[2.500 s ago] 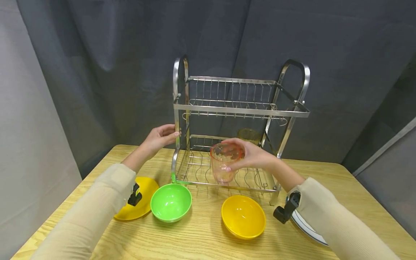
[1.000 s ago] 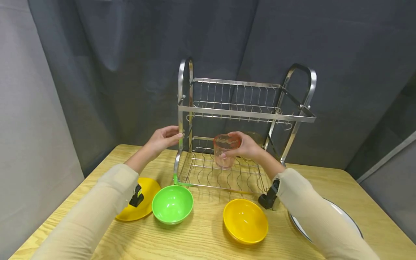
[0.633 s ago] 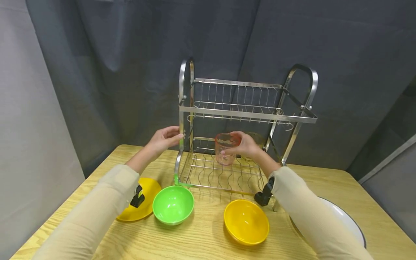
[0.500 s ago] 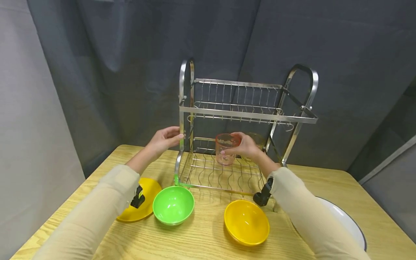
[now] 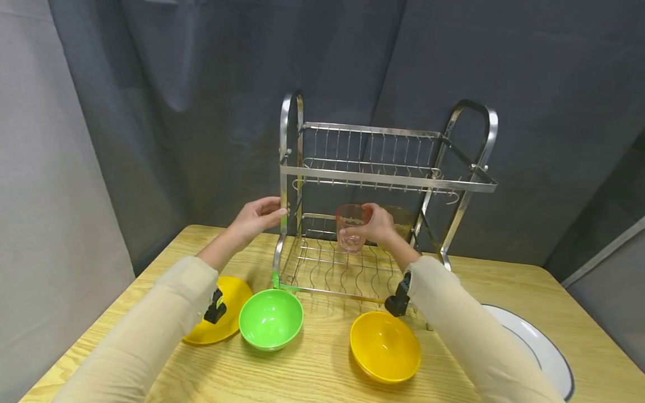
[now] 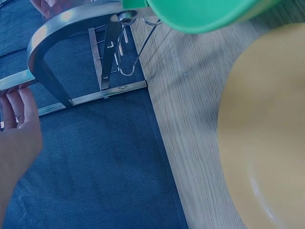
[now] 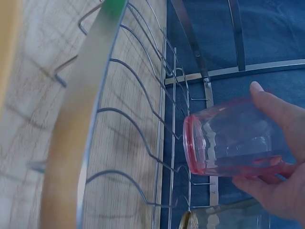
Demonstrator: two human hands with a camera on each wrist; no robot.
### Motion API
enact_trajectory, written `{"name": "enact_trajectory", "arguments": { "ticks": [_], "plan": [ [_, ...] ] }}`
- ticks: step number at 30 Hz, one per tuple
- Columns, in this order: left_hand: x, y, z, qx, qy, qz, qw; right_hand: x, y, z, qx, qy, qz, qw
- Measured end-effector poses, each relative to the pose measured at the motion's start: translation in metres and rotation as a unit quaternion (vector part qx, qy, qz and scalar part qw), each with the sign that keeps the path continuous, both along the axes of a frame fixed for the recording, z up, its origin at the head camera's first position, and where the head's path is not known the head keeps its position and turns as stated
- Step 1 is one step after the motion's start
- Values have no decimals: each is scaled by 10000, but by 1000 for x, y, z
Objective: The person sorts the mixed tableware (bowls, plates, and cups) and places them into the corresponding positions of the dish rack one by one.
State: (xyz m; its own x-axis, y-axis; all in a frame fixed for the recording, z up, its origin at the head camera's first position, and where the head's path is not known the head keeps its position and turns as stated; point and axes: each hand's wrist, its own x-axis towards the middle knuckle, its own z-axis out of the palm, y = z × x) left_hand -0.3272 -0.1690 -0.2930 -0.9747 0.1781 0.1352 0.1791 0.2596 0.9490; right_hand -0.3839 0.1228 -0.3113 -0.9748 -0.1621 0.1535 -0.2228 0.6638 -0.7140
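My left hand (image 5: 258, 219) grips the left front post of the two-tier metal dish rack (image 5: 388, 178), thumb in front and fingers behind. The left wrist view shows the fingers (image 6: 29, 107) at the metal bar. My right hand (image 5: 379, 228) holds a clear pink cup (image 5: 347, 230) inside the rack, above the rear of the lower tier. In the right wrist view the cup's thick base (image 7: 193, 143) is close to the wires; whether it touches them I cannot tell. A yellowish clear cup (image 5: 401, 219) stands just right of it, partly hidden by my right hand.
A green bowl (image 5: 271, 320) and a yellow bowl (image 5: 385, 347) stand before the rack on the wooden table (image 5: 322, 372). A yellow plate (image 5: 221, 319) lies left, partly behind my left sleeve. On the right, my right sleeve partly covers a white dark-rimmed plate (image 5: 546, 352). Dark curtain (image 5: 211, 112) hangs behind.
My right hand has carried the pink cup from the rack's front edge back and slightly up, deeper over the lower tier. My left hand keeps its grip on the post. The view has shifted slightly.
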Motion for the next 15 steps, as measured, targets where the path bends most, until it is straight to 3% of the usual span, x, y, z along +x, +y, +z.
{"name": "enact_trajectory", "arguments": {
  "ticks": [8, 15],
  "plan": [
    [0, -2, 0, -20, 92, -50, 9999, -8, -14, -3, 162, 238, -555, 9980],
    [2, 0, 0, -12, 87, -25, 10000, -10, -23, -7, -204, 33, -914, 9956]
  ]
}}
